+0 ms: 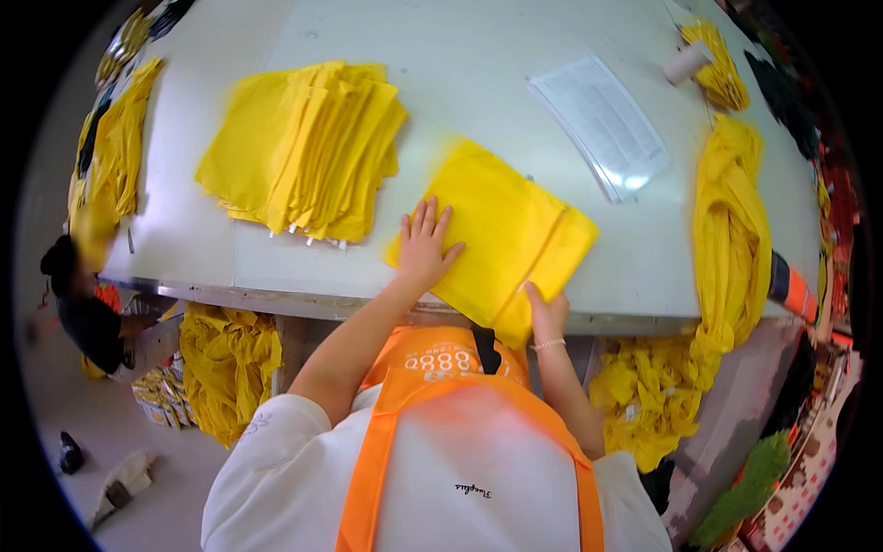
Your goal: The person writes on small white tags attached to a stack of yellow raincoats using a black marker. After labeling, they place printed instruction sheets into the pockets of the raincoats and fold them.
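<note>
A folded yellow fabric piece (pixel 501 207) lies at a slant on the pale table (pixel 451 64), its near corner hanging over the front edge. A crease or folded flap runs along its right side. My left hand (pixel 426 248) rests flat on the left part of the cloth, fingers spread. At the near right corner, my right hand (pixel 548 317) grips the cloth, thumb on top and the other fingers hidden beneath. To the left lies a fanned stack of similar yellow pieces (pixel 308 147), small white tags showing along its near edge.
Clear-covered printed sheets (pixel 602 124) lie at the far right, near a cone or spool (pixel 688 63). Bunched yellow fabric (pixel 731 221) drapes over the right edge. Yellow heaps (pixel 230 368) fill spaces under the table. Another person (pixel 87 308) is at the left.
</note>
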`<state>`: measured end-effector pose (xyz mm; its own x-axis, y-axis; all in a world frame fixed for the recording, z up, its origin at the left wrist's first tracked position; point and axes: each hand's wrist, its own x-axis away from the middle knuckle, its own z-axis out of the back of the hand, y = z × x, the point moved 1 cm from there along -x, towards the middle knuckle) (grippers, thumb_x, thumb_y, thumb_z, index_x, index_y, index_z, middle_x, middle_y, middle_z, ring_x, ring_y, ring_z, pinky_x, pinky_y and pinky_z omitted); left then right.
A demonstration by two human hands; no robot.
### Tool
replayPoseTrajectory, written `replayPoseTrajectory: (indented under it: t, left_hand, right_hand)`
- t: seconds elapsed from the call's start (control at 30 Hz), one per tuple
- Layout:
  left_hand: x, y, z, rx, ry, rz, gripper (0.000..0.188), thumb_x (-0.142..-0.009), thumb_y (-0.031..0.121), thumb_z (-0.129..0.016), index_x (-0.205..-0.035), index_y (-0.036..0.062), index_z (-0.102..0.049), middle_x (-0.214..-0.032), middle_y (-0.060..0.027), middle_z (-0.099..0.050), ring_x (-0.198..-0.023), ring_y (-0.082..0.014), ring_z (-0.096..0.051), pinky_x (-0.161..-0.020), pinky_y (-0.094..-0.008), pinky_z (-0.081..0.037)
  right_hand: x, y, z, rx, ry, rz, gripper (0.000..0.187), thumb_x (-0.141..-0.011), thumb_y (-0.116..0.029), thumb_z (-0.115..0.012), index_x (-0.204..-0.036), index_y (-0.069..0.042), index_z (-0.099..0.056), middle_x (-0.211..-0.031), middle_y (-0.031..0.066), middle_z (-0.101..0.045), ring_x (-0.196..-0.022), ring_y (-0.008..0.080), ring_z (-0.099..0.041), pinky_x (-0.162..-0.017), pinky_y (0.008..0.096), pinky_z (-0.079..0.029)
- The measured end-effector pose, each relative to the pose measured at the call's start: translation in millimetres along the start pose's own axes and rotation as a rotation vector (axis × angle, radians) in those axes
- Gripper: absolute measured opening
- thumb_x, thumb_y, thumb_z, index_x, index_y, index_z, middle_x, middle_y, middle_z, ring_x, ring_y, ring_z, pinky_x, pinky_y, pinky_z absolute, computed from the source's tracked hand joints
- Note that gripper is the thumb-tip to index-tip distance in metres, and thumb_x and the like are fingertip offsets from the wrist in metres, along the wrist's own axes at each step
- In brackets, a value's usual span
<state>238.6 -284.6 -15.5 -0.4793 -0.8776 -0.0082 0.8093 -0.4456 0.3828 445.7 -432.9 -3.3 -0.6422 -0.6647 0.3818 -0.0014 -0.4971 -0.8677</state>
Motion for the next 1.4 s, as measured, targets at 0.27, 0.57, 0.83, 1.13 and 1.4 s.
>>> replayPoseTrajectory:
  t: [0.27, 0.57, 0.83, 1.13, 1.4]
  left_hand:
    - [-50, -128, 144, 0.067, 0.592, 0.202, 0.061, -0.082, 0.027, -0.067, -0.133, 0.0015, -0.044, -0.141, -0.0227, -0.039, -0.131, -0.0384, -0.035, -0.107, -0.0461, -0.029]
    - [-83, -195, 143, 0.176, 0.1, 0.26, 0.071, -0.088, 0.038, -0.057, -0.141, -0.0014, -0.032, -0.147, -0.0244, -0.029, -0.137, -0.038, -0.027, -0.111, -0.0417, -0.025]
    - [-75, -172, 161, 0.381, 0.216, 0.234, 0.058, -0.094, 0.017, -0.046, -0.145, 0.0016, -0.025, -0.152, -0.0204, -0.021, -0.141, -0.0336, -0.018, -0.115, -0.0408, -0.014]
    - [-50, 41, 82, 0.275, -0.182, 0.041, 0.063, -0.091, 0.028, -0.055, -0.144, 0.0058, -0.03, -0.152, -0.0221, -0.018, -0.142, -0.0383, -0.013, -0.112, -0.0544, -0.014]
    - [-21, 75, 7, 0.223, -0.081, 0.048, 0.063, -0.083, 0.044, -0.062, -0.132, 0.0082, -0.047, -0.142, -0.021, -0.036, -0.13, -0.0384, -0.034, -0.105, -0.0493, -0.029]
  right_hand:
    - [-139, -100, 30, -0.53, 0.074, 0.093, 0.037, -0.092, -0.012, -0.057, -0.126, 0.002, -0.051, -0.122, 0.0109, -0.057, -0.107, 0.0232, -0.057, -0.089, 0.0343, -0.047]
    - [-353, -185, -157, -0.397, 0.062, 0.219, 0.039, -0.089, -0.012, -0.062, -0.123, 0.002, -0.052, -0.119, 0.0126, -0.058, -0.106, 0.0226, -0.057, -0.086, 0.0347, -0.048]
    - [-320, -155, -58, 0.476, 0.487, 0.604, 0.045, -0.081, -0.024, -0.07, -0.115, 0.002, -0.058, -0.114, 0.0218, -0.056, -0.107, 0.0358, -0.051, -0.095, 0.0428, -0.041]
    - [-315, -39, 129, 0.086, 0.497, -0.14, 0.041, -0.07, -0.027, -0.082, -0.09, 0.004, -0.064, -0.074, 0.0095, -0.061, -0.064, 0.0206, -0.057, -0.058, 0.031, -0.048]
    - [-322, -65, 136, 0.187, 0.243, -0.229, 0.031, -0.075, -0.024, -0.077, -0.063, -0.001, -0.06, -0.057, 0.0051, -0.056, -0.047, 0.017, -0.049, -0.045, 0.0316, -0.04]
